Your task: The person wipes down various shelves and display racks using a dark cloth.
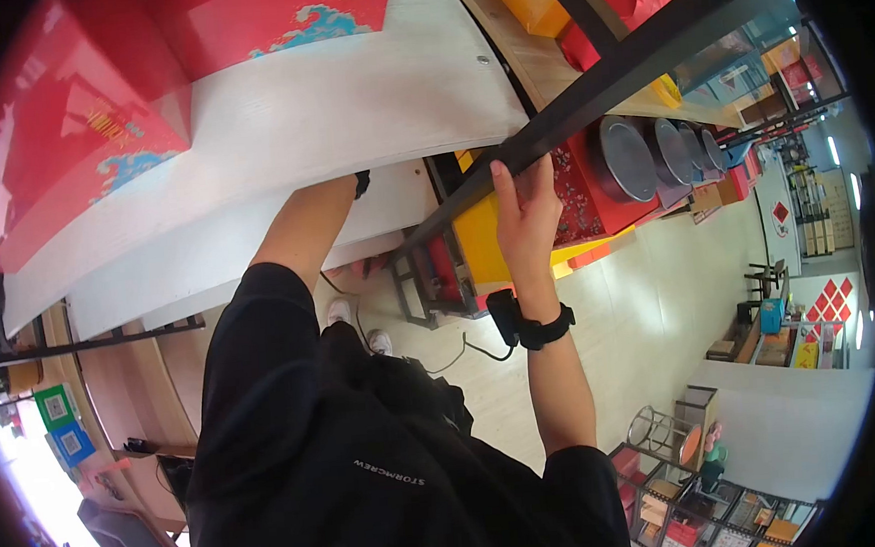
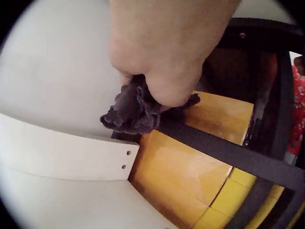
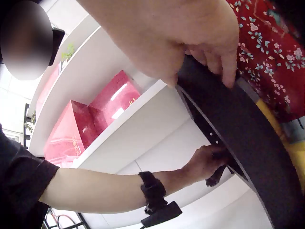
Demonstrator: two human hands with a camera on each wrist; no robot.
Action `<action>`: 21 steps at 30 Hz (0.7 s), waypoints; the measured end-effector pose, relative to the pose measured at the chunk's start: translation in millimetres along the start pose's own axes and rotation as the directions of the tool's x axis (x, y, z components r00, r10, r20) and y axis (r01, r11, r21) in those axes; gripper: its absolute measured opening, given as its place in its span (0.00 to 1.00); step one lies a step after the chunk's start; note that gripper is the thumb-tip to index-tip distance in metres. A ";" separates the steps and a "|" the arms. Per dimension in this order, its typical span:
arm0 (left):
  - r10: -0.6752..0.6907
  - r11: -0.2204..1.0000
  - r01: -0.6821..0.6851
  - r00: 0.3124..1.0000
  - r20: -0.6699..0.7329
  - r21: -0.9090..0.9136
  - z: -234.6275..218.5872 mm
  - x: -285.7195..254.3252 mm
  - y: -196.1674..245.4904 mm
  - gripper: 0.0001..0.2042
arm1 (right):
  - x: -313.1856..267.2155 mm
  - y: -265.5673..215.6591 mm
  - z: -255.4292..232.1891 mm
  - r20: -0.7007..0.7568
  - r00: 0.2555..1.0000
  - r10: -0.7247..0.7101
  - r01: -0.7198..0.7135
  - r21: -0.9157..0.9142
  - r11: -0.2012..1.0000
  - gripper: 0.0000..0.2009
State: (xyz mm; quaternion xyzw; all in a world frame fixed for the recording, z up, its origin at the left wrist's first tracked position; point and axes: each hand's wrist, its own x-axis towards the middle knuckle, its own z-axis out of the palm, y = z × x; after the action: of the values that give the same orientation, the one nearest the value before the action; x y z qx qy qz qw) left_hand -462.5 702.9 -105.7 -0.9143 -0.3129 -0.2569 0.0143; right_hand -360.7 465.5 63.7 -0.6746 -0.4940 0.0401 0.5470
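Note:
In the left wrist view my left hand [image 2: 162, 62] grips a crumpled dark cloth [image 2: 131, 109] against the black frame bar [image 2: 228, 155], at the corner by a white shelf board [image 2: 66, 152]. The right wrist view shows that left hand [image 3: 205, 164] with the cloth [image 3: 216, 176] below the shelf. In the head view the shelf above hides most of it. My right hand [image 1: 529, 218] holds the black upright [image 1: 587, 89] of the rack, its fingers bent over the edge in the right wrist view.
Red gift boxes [image 1: 98, 124] stand on the upper white shelf [image 1: 347, 99]. Beyond the upright are a red floral box [image 1: 578, 190], round grey tins [image 1: 626, 159] and yellow boxes [image 1: 481, 241]. A cable [image 1: 448, 366] hangs near my right wrist.

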 end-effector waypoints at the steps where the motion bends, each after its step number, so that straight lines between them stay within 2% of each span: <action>1: -0.072 0.997 0.071 0.996 0.045 0.018 2.3 -4.8 -9.0 0.16 | -0.3 -0.3 0.1 -0.004 1.000 0.014 -0.014 -0.001 1.000 0.21; 3: -0.184 0.983 0.179 0.975 0.122 0.048 1.3 -16.6 -19.7 0.16 | 0.1 -1.2 0.6 -0.012 0.999 0.037 -0.038 -0.004 0.999 0.21; 6: -0.257 0.966 0.249 0.951 0.172 0.070 4.6 -20.1 -22.8 0.16 | 0.7 -0.7 0.4 -0.012 0.999 0.034 -0.034 -0.001 0.999 0.21; 12: -0.257 0.966 0.252 0.947 0.194 0.051 11.8 1.7 -8.6 0.16 | 0.4 -4.7 -1.7 0.011 1.000 0.023 -0.022 -0.036 0.999 0.20; 14: -0.227 0.974 0.227 0.956 0.189 0.017 14.2 9.2 11.1 0.16 | 0.3 -0.4 -1.4 0.014 1.000 0.009 -0.008 -0.038 0.999 0.20; 16: -0.148 0.982 0.168 0.969 0.195 -0.090 8.8 11.5 32.3 0.17 | -1.2 0.8 -1.7 0.013 1.000 -0.009 0.010 -0.043 0.999 0.20; 18: -0.026 0.950 0.088 0.978 0.206 -0.301 -11.4 5.1 50.6 0.17 | -1.1 -0.9 -1.3 0.005 0.999 -0.034 0.034 -0.050 0.998 0.20; 20: 0.112 0.827 0.024 0.972 0.206 -0.561 -42.3 -12.7 68.6 0.17 | -1.4 4.1 0.2 -0.006 0.998 -0.063 0.063 -0.009 0.998 0.20; 21: 0.129 0.819 0.020 0.967 0.218 -0.574 -49.2 -19.3 76.1 0.17 | -1.3 7.7 0.3 -0.008 0.997 -0.078 0.078 -0.015 0.997 0.20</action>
State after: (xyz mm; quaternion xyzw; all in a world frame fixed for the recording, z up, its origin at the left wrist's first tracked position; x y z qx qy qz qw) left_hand -454.0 621.6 -62.1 -0.9097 -0.1942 -0.2226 -0.2920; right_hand -356.8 465.5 56.9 -0.6590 -0.5179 0.0119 0.5453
